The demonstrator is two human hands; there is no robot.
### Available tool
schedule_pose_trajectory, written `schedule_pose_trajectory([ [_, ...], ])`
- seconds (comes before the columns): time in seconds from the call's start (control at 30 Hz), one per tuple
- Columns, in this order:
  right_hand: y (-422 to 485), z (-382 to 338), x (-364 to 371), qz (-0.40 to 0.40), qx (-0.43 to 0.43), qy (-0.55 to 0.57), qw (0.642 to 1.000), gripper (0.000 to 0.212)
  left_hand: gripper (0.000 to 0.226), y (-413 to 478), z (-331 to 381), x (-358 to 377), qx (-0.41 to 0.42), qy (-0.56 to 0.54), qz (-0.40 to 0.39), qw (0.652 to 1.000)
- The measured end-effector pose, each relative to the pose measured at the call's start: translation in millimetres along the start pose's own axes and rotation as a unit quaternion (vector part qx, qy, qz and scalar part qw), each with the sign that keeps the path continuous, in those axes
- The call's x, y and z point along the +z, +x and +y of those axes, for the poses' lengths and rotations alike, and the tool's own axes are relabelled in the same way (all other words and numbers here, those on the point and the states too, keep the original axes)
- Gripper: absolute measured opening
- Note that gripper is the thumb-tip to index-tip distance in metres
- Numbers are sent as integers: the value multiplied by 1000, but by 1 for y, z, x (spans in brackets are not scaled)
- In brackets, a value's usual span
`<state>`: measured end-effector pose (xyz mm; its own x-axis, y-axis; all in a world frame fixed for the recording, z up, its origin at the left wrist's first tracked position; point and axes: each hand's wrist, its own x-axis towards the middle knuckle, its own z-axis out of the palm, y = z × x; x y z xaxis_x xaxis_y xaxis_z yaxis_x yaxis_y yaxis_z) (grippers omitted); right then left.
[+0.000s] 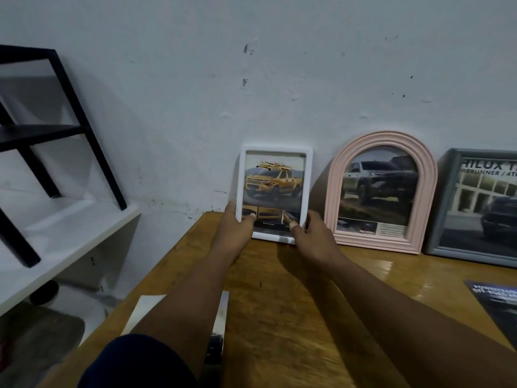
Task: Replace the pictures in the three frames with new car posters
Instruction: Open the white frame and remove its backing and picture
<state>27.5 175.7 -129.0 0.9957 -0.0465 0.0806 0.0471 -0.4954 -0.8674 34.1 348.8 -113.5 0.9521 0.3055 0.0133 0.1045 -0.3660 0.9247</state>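
Note:
A white rectangular frame (307, 175) with a yellow pickup poster stands upright on the wooden table (279, 317), against the wall. My left hand (233, 228) grips its lower left corner, thumb on the front. My right hand (313, 236) grips its lower right corner the same way. To its right a pink arched frame (425, 175) holds a dark pickup poster. A grey rectangular frame (444, 208) with a poster reading HILUX stands at the far right, cut off by the image edge.
A dark car poster (498, 306) lies flat at the table's right edge. Loose paper sheets (145, 306) lie under my left forearm near the front left. Left of the table stands a white shelf (70, 228) bearing a black metal rack (84, 119).

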Motion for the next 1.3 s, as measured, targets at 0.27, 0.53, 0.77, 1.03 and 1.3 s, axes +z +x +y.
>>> schedule_pose_trajectory([
  [0.27, -19, 0, -24, 46, -22, 5, 999, 24, 55, -25, 4, -9, 12, -13, 1, 1000],
  [0.53, -86, -12, -95, 24, -49, -11, 998, 23, 35, -108, 40, -26, 48, 84, -59, 994],
  [0.77, -157, -1, -179, -25, 14, -19, 999, 16, 39, -171, 44, 0, -68, 57, -238, 967],
  [1.03, -194, -3, -255, -35, 108, 13, 993, 29, 64, -225, 62, 49, -108, 102, -374, 915],
  [1.3, -215, -39, -255, -81, 75, 13, 994, 30, 58, -238, 99, 72, -35, 32, -348, 936],
])
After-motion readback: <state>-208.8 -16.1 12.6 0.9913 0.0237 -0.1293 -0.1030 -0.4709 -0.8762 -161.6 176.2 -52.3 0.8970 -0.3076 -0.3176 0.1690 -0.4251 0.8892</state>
